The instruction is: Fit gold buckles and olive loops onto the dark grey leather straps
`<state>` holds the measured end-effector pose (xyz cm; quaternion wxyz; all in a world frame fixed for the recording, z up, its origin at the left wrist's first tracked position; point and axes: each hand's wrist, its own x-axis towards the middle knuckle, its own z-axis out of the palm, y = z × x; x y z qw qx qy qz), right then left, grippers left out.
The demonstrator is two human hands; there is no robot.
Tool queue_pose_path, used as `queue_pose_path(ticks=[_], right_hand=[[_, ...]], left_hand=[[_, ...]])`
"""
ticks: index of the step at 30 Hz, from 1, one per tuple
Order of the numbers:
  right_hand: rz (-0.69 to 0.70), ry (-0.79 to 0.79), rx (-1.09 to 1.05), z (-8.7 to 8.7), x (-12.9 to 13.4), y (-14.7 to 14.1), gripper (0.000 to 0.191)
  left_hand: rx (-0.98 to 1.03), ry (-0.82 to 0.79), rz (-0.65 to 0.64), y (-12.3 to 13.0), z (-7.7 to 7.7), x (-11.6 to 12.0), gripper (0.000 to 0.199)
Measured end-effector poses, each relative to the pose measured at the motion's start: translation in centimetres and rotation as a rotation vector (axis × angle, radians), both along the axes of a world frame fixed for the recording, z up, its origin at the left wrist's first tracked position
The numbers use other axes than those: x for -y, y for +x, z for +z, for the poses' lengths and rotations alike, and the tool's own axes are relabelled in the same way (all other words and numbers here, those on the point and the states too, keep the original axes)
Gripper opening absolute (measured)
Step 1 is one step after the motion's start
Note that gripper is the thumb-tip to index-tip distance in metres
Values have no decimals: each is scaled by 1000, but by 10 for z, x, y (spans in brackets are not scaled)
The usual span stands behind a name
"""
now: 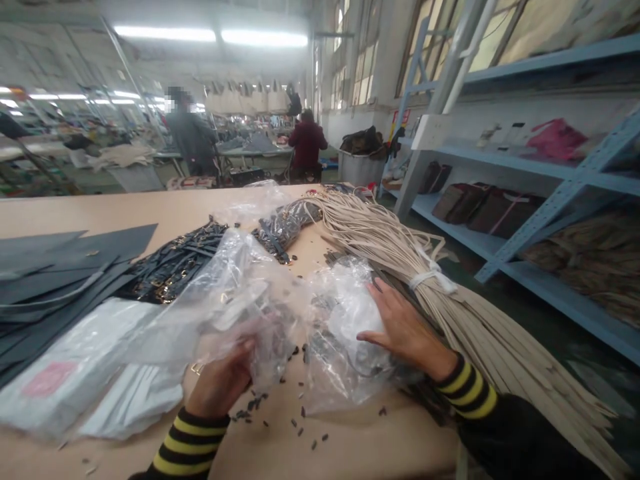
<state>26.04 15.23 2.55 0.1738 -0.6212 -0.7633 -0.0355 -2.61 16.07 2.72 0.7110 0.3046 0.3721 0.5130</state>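
My left hand (pixel 223 380) is closed on a clear plastic bag (pixel 240 267), and the film partly covers its fingers. The bag stands up, blurred, above the tabletop. My right hand (pixel 400 327) is open, thumb and fingers apart, against a second clear plastic bag (pixel 340 373) that holds dark contents and a whitish crumpled part. Small black pieces (pixel 257 403) lie scattered on the table between and below the hands. A gold-coloured metal buckle (pixel 197 368) shows beside my left wrist.
Dark straps with gold buckles (pixel 170 267) are heaped left of centre, beside dark flat sheets (pixel 60 267). A white packet (pixel 75 360) lies at front left. Long beige straps (pixel 420 260), tied in a bundle, run along the right. Blue shelving (pixel 540 167) stands right; two people are further back.
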Motion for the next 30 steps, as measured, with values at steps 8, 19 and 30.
queue_pose_path(ticks=[8,19,30], right_hand=[[-43,-35,-29,-30,-12,-7,33],[-350,407,-165,68,-78,81,34],[278,222,-243,25,-96,-14,64]], left_hand=[[-188,-156,260,-14,-29,19,25],[-113,-276,279,-15,-20,16,41],[-103,-42,361,12,-30,1,32]])
